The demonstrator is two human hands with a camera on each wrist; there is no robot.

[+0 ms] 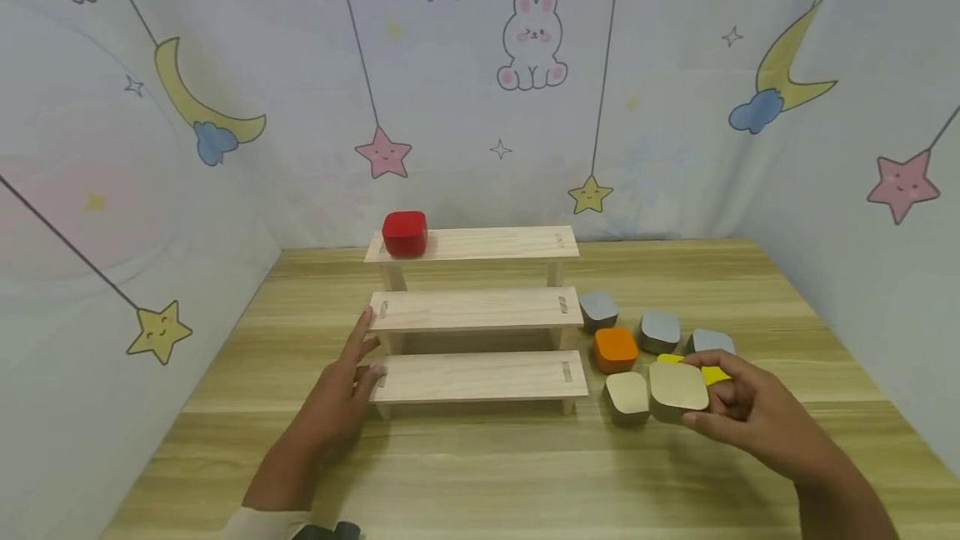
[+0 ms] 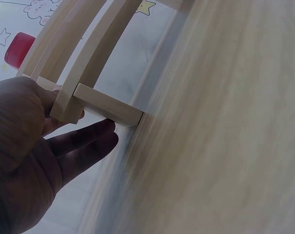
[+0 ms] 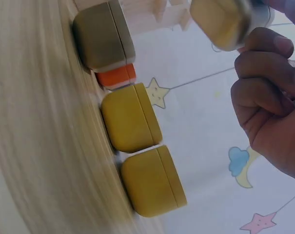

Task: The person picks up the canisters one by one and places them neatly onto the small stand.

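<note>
A wooden three-tier stand stands mid-table, with a red rounded-square tin at the left of its top shelf. My left hand touches the stand's left end, forefinger by the middle shelf and thumb at the lowest one. In the left wrist view, two extended fingers lie beside the stand's leg. My right hand pinches a pale gold tin between thumb and fingers, at the right of the stand. The right wrist view has this tin raised above the others.
Right of the stand are another pale gold tin, an orange tin, several grey tins and yellow tins. The right hand partly covers the yellow ones in the head view. A printed cloth encloses the wood-grain table.
</note>
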